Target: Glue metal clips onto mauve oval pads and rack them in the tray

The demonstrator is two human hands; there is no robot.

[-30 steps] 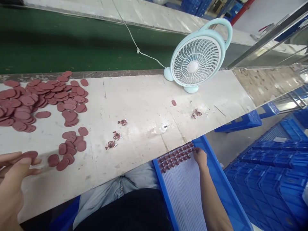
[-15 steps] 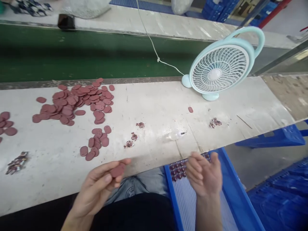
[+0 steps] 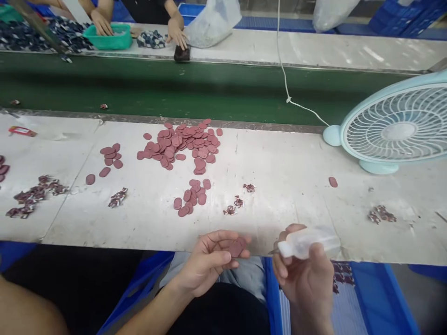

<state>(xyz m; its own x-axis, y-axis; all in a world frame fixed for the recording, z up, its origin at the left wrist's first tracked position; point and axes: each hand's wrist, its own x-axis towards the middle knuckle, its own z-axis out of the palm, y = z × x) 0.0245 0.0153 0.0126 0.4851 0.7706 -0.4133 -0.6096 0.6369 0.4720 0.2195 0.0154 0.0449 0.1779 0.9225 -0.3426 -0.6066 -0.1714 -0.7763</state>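
My left hand (image 3: 209, 260) holds a dark red oval disc (image 3: 237, 247) between thumb and fingertips, just in front of the table's near edge. My right hand (image 3: 304, 279) grips a small clear plastic squeeze bottle (image 3: 307, 242), its nozzle end toward the disc. A big pile of the same red discs (image 3: 185, 142) lies on the white table (image 3: 279, 172), with a smaller group (image 3: 191, 197) nearer me. Small dark clustered parts (image 3: 239, 202) lie beside them.
A light blue desk fan (image 3: 393, 130) stands at the right with its white cable (image 3: 284, 70) running back. A green conveyor belt (image 3: 174, 88) lies behind the table. Other people's hands (image 3: 176, 32) work at a green tray (image 3: 111, 37) beyond. A blue crate (image 3: 380, 298) sits at my lap.
The view has swung left. My right hand, empty half a second ago, now holds the clear bottle. My left hand has brought the disc closer to the right hand.
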